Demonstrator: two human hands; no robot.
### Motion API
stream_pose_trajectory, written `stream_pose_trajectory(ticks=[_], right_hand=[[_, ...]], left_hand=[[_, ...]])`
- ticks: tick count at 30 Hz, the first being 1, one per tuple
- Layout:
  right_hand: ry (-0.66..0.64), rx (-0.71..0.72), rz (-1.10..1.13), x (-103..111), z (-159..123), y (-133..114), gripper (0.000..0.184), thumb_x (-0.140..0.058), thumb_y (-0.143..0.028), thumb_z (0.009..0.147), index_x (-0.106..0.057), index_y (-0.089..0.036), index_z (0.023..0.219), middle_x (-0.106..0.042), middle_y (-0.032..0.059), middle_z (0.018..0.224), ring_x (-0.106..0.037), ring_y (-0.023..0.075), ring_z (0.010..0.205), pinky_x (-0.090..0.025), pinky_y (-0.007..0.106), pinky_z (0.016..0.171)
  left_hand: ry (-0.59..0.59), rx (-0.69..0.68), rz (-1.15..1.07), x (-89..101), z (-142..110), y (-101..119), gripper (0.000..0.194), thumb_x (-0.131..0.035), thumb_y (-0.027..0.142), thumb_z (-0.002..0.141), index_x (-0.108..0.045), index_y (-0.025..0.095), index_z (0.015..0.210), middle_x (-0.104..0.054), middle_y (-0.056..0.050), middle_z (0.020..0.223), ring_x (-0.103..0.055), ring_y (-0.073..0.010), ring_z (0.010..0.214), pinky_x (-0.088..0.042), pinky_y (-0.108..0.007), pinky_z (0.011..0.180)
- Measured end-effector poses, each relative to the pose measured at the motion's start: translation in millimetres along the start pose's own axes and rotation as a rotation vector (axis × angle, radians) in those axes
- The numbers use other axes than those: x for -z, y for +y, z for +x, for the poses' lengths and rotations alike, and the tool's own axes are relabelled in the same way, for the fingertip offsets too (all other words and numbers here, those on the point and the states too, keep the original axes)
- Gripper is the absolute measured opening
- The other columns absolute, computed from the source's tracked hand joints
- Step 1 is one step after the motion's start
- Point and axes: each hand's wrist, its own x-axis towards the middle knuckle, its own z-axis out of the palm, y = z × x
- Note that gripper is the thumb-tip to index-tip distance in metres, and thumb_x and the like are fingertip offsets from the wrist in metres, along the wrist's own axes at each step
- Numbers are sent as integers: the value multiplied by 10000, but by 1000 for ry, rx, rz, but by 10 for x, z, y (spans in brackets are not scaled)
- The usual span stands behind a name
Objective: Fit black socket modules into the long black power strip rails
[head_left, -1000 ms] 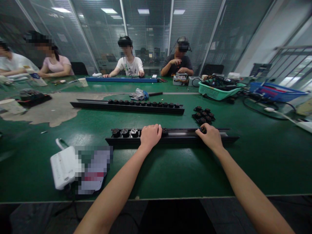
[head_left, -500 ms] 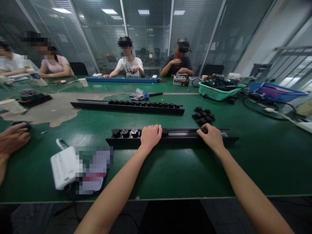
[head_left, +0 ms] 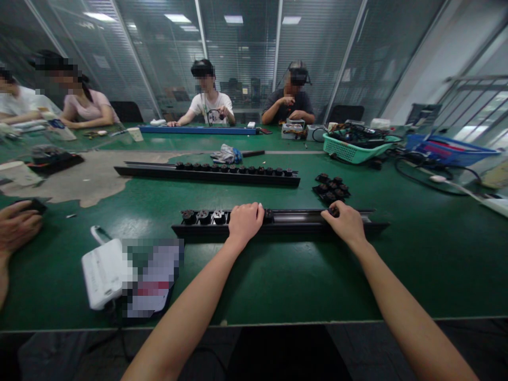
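A long black metal channel (head_left: 297, 228) lies crosswise in front of me, with several round black socket modules (head_left: 203, 216) in its left part. My left hand (head_left: 245, 222) is curled closed over the channel's middle, its fingertips hidden behind; one module (head_left: 269, 215) shows just right of it. My right hand (head_left: 347, 221) is closed on another socket module (head_left: 333, 211) at the channel's right part, the module mostly covered by the fingers. Between the hands the channel's shiny inside shows. Beyond my right hand sits a cluster of loose socket modules (head_left: 331, 186).
A second black channel (head_left: 206, 176) with a row of modules lies farther back. Gloves (head_left: 226, 154), a green basket of cables (head_left: 345, 150) and a blue tray (head_left: 448, 151) stand beyond. At left are a white device (head_left: 105, 272), a phone (head_left: 156, 278) and another person's hand (head_left: 19, 225).
My hands stay almost where they were on the channel. The other person's hand at left has shifted slightly left. Across the table, a person's hand has raised a dark cable.
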Motion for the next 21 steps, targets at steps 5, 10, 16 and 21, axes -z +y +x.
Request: stream_pose_trajectory(ticks=[5,10,16,21], right_hand=[[-2,-16,-12,5,7,9,325,-524,-504,798,-599,-204,897,-637,82,823,-573,249,805,-400,358,763],[-1,-18,-3,2,14,22,321,-529,-505,794,-592,-204,885,-638,76,818,-572,244,790,-400,353,750],[11,-24,-14,-6,23,51,318,-523,-504,794,-595,-206,878,-645,78,818,-578,244,790,-405,358,758],[22,-27,-35,-1,22,51,318,-509,-495,802,-600,-204,890,-650,86,824,-584,252,813,-407,370,782]], left_hand=[[-6,-1,-16,11,4,-2,480,-252,368,1020,-662,168,872,-722,-99,878,-659,-220,791,-397,-327,737],[-16,4,-23,22,1,1,484,-252,374,1020,-667,166,882,-722,-111,894,-661,-227,810,-407,-335,763],[-19,-1,-22,8,2,-5,482,-251,370,1020,-668,166,891,-723,-113,894,-665,-230,816,-409,-339,765],[-15,-1,-12,-9,4,-9,488,-246,374,1021,-670,164,903,-724,-118,909,-668,-237,826,-409,-343,763]])
